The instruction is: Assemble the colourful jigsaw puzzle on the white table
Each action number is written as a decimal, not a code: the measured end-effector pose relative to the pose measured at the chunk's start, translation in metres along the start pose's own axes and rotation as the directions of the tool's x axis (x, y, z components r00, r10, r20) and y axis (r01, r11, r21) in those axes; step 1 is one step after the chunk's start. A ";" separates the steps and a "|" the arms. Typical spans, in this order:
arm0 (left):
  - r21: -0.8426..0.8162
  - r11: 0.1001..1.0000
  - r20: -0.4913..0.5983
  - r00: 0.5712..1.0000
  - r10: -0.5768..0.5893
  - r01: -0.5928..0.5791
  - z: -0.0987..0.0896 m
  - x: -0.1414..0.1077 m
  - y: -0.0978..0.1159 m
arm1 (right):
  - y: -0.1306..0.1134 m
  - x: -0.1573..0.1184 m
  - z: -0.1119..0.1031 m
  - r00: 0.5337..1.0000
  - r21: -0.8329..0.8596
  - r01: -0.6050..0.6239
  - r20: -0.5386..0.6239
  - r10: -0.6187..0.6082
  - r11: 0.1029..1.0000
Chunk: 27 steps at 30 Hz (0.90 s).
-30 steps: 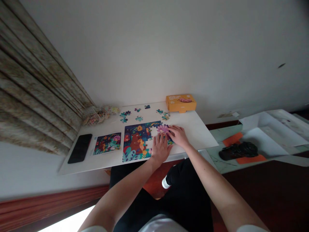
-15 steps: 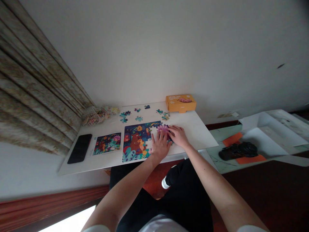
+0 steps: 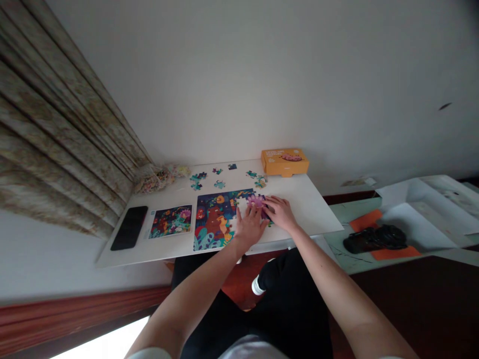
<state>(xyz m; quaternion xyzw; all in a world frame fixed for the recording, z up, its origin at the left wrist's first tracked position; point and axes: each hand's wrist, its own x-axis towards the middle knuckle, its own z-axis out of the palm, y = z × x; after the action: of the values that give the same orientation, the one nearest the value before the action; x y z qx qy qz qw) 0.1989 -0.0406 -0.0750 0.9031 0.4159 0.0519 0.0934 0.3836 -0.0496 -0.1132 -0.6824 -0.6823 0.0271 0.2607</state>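
A partly assembled jigsaw puzzle (image 3: 213,214) lies on the white table, with a pale gap in its middle right part. My left hand (image 3: 250,229) rests over its lower right area, fingers spread and fingertips touching the purple flower section (image 3: 255,200). From the right, my right hand (image 3: 281,212) reaches the edge of that section with fingers stretched out and the thumb apart. The pieces under both hands are partly hidden. Behind the puzzle lie several loose puzzle pieces (image 3: 219,184). On the left is a printed reference picture (image 3: 171,221) of the same scene.
A yellow puzzle box (image 3: 285,162) stands at the table's back right. A black phone (image 3: 129,228) lies at the left edge, near a clear bag of small colourful items (image 3: 154,179). Right of the table, a black camera (image 3: 376,238) and a white open box (image 3: 415,224) sit on a lower surface.
The whole view has shifted slightly, so the table appears a little further right. Both hands keep nearly the same places on the puzzle, with only small finger movement.
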 end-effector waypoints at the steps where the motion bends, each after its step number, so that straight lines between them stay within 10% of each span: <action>1: -0.003 1.000 -0.009 1.000 0.016 -0.016 0.000 -0.003 -0.004 | 0.000 0.000 0.000 1.000 -0.002 0.000 -0.003 0.000 1.000; 13: 0.077 0.995 -0.101 0.993 0.064 -0.057 -0.030 -0.072 -0.141 | 0.007 0.003 0.001 0.997 0.084 0.005 -0.082 0.002 0.996; 19: 0.081 0.993 -0.137 0.986 0.094 -0.083 -0.022 -0.087 -0.138 | -0.018 0.052 0.019 0.992 0.151 -0.004 -0.123 0.023 0.989; 27: 0.011 0.999 -0.149 0.988 0.042 -0.041 -0.018 -0.090 -0.131 | -0.084 0.186 0.097 0.999 0.168 -0.003 0.050 -0.006 0.986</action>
<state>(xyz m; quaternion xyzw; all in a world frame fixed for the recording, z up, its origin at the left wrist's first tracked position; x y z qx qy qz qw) 0.0407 -0.0236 -0.0867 0.9055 0.4031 0.1197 0.0573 0.2808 0.1514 -0.1051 -0.6565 -0.6845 0.1016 0.3002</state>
